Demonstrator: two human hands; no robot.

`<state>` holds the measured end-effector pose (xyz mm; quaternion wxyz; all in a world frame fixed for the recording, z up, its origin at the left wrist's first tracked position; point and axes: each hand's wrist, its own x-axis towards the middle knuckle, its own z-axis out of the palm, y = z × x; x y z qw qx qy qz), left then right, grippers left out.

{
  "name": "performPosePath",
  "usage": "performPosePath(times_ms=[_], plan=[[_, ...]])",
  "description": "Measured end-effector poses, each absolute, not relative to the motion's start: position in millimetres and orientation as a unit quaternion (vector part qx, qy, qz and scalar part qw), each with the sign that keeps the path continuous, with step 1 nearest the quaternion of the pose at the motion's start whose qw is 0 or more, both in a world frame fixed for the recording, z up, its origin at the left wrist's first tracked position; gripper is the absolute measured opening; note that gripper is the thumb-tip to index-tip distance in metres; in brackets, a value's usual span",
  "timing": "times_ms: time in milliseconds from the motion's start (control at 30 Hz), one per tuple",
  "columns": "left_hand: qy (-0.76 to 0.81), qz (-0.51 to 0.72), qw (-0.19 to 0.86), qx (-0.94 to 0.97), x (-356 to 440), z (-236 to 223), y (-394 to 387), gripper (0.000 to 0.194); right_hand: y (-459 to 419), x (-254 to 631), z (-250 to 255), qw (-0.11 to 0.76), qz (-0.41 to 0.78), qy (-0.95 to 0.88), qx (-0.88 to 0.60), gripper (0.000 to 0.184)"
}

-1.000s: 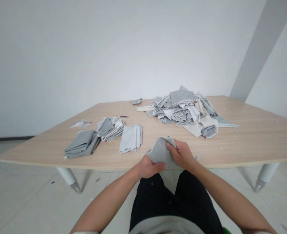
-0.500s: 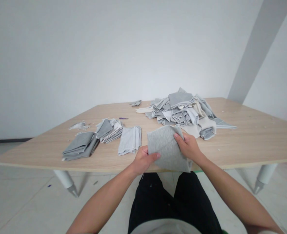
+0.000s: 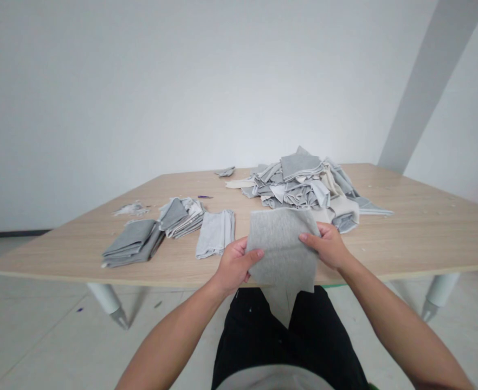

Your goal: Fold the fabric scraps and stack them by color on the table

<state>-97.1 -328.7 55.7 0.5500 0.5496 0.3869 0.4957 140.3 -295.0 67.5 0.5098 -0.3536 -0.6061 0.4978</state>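
Observation:
A grey piece of fabric is stretched between my two hands above the front edge of the table. My left hand grips its left side, thumb on top and fingers behind. On the opposite side my right hand pinches the fabric the same way. Just left of the held piece lies a light grey folded cloth. Further left are a stack of darker grey folded fabric and a pile of mixed grey and white pieces.
A large heap of grey, white and beige fabric pieces covers the back right of the table. Pale scraps, a thin purple item and a small grey bit of cloth lie further back. A white wall stands behind.
The grey fabric has been turned so that it lies squarer and flatter. My right hand has moved right, from its top right corner to its right side.

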Motion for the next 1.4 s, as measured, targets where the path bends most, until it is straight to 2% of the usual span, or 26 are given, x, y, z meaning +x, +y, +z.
performPosePath(times_ms=[167, 433, 533, 633, 767, 867, 967, 1067, 1167, 1267, 1333, 1400], plan=[[0.359, 0.570, 0.498, 0.546, -92.6, 53.5, -332.5, 0.038, -310.9, 150.9, 56.1, 0.429, 0.563, -0.639, -0.301, 0.028], [0.373, 0.614, 0.397, 0.570, -89.0, 44.3, -343.6, 0.039, -325.4, 158.7, 60.3, 0.439, 0.569, -0.648, -0.253, 0.022], [0.377, 0.601, 0.424, 0.563, -86.0, 55.6, -344.9, 0.038, -325.6, 158.8, 65.6, 0.444, 0.597, -0.614, -0.265, 0.031], [0.382, 0.578, 0.469, 0.548, -81.5, 75.2, -341.2, 0.039, -316.9, 157.2, 73.8, 0.484, 0.594, -0.575, -0.287, 0.039], [0.386, 0.553, 0.516, 0.529, -80.8, 95.0, -331.6, 0.037, -301.2, 154.4, 85.1, 0.533, 0.568, -0.553, -0.295, 0.042], [0.405, 0.517, 0.539, 0.528, -84.7, 95.2, -321.0, 0.036, -294.5, 152.6, 88.8, 0.525, 0.571, -0.554, -0.301, 0.041], [0.435, 0.484, 0.534, 0.539, -85.9, 87.5, -301.7, 0.034, -283.4, 149.0, 86.1, 0.492, 0.586, -0.560, -0.317, 0.036], [0.451, 0.495, 0.468, 0.576, -80.8, 86.6, -269.4, 0.036, -257.5, 141.8, 84.0, 0.475, 0.581, -0.567, -0.339, 0.035], [0.452, 0.547, 0.386, 0.589, -73.7, 103.4, -231.1, 0.037, -224.0, 134.5, 95.9, 0.561, 0.486, -0.563, -0.362, 0.036], [0.442, 0.596, 0.315, 0.592, -70.3, 129.7, -204.4, 0.039, -202.9, 135.1, 121.5, 0.668, 0.307, -0.575, -0.358, 0.030], [0.422, 0.621, 0.237, 0.617, -72.2, 140.4, -199.0, 0.036, -201.0, 141.6, 134.9, 0.671, 0.166, -0.623, -0.366, 0.028], [0.381, 0.620, 0.128, 0.674, -78.1, 138.2, -203.6, 0.031, -207.3, 150.8, 135.8, 0.615, 0.040, -0.691, -0.378, 0.031]])
